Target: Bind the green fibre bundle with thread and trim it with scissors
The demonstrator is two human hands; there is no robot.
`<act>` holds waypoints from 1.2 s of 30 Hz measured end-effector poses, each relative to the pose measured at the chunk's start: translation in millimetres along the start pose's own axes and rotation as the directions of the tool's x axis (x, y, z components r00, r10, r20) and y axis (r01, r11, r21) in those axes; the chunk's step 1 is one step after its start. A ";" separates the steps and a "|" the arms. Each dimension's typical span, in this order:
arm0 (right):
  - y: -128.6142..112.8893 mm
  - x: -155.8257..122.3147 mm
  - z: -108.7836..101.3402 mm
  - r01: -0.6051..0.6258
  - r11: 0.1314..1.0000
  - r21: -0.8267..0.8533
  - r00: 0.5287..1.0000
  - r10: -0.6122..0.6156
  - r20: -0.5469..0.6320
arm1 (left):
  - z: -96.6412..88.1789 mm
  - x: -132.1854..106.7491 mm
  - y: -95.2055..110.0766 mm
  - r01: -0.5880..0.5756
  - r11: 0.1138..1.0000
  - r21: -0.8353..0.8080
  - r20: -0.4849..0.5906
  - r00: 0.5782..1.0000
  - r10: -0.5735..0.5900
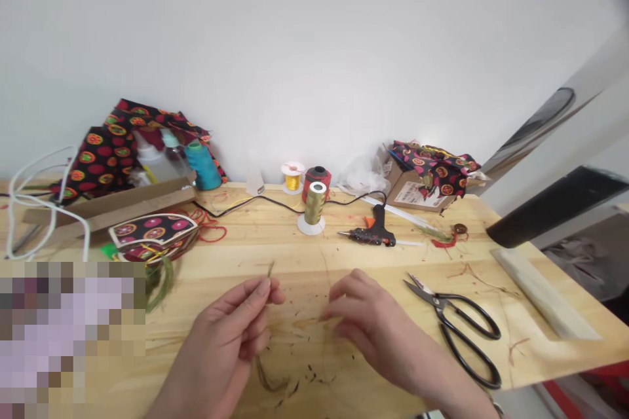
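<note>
Left hand (230, 330) grip pinching a thin strand (270, 270); right hand (363, 314) grip seemingly pinched on it too.

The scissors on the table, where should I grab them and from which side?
Take the scissors by the two black loop handles, which lie toward the near right edge of the table. Come from the right with the right hand, since the open blades point up and left, toward the glue gun. They lie flat, so slide fingers into the loops.

Scissors (455, 327), glue gun (372, 230), spools (314, 204)
</note>
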State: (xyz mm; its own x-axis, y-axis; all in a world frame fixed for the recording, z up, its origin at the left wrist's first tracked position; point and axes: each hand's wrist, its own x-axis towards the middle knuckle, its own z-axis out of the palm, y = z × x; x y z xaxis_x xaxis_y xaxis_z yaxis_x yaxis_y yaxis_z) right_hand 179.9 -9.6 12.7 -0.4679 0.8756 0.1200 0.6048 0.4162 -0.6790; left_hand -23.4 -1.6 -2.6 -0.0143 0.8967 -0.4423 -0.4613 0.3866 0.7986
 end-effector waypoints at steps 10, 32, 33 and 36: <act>5.0 -5.3 21.2 0.065 0.987 0.149 0.996 -0.074 0.051 | 2.7 -3.2 3.9 -0.016 1.000 -0.008 -0.003 1.000 0.016; 4.4 -4.9 22.2 -0.001 0.904 0.428 0.985 0.073 -0.153 | 2.1 -5.0 8.3 -0.045 0.999 0.007 -0.030 0.999 0.046; 3.3 -1.8 22.4 -0.031 0.855 0.518 0.967 0.157 -0.201 | 1.9 -5.1 7.1 -0.039 0.999 0.007 -0.036 0.999 0.039; -2.8 8.4 24.2 -0.136 0.716 0.684 0.875 0.410 -0.256 | 3.6 -5.0 2.5 -0.011 1.000 0.008 -0.034 0.999 0.012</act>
State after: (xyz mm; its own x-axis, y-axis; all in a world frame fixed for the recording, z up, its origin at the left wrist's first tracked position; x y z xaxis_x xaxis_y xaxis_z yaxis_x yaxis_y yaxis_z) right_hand 158.7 -9.3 -1.9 0.0033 0.9999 0.0117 0.0557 0.0115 -0.9984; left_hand -21.3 -4.3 3.1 -0.0499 0.8932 -0.4468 -0.4538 0.3782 0.8068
